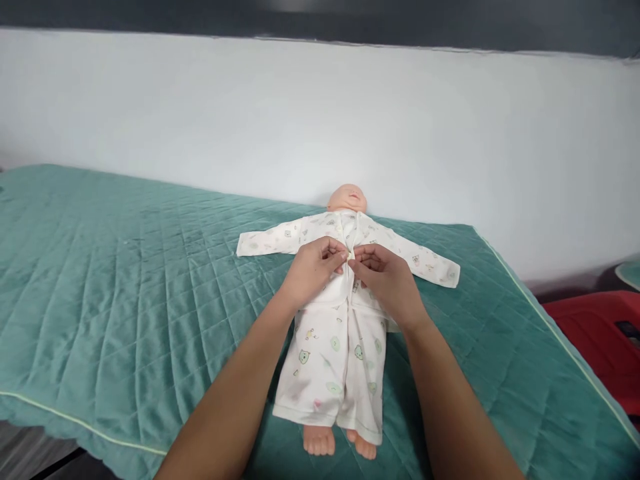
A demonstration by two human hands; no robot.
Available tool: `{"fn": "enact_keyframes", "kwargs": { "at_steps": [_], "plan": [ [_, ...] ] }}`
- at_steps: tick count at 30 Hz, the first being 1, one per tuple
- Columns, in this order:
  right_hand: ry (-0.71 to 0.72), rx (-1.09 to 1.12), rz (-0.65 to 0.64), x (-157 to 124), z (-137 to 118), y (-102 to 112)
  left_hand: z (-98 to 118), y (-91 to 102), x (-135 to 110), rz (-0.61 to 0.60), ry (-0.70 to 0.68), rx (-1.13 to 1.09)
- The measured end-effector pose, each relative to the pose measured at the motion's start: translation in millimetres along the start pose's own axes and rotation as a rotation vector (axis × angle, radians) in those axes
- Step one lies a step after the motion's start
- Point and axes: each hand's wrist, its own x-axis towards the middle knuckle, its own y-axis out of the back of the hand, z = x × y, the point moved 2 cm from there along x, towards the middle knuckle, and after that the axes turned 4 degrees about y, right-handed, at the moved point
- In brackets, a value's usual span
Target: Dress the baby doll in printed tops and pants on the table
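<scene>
A baby doll (349, 197) lies on its back, head toward the wall and feet toward me. It wears a white printed baby shirt (273, 239) with long sleeves spread to both sides, and matching trousers (320, 360). At the middle of the chest, my left hand (320, 260) pinches one front edge of the shirt. My right hand (380, 267) pinches the other edge right beside it, the fingertips of both nearly meeting. A small fastener seems to sit between them, partly hidden by the fingers. Bare doll feet (319, 441) stick out of the trouser legs.
A green quilted cover (125, 287) with pale piping lies under the doll. Behind it rises a white wall (225, 120) with a dark band along the top. A red object (595, 333) stands beyond the right edge. Dark floor (30, 453) shows at lower left.
</scene>
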Motion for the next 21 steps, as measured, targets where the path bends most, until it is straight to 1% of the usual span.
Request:
{"fn": "enact_keyframes", "kwargs": {
  "at_steps": [6,9,14,21],
  "plan": [
    [-0.039,0.05,-0.024,0.5,-0.6,-2.2,-3.0,-3.3,1.7,0.016,-0.042,0.047],
    [-0.045,-0.024,-0.02,0.1,-2.5,-3.7,-5.5,-2.9,3.1,0.015,-0.067,0.057],
    [-0.021,-0.127,-0.04,-0.9,-3.0,-5.5,-5.6,-2.2,2.1,-0.022,-0.162,0.109],
    [0.029,-0.275,-0.042,-2.9,-4.8,-7.5,-4.5,-4.0,1.2,0.002,-0.127,0.173]
  ]
}}
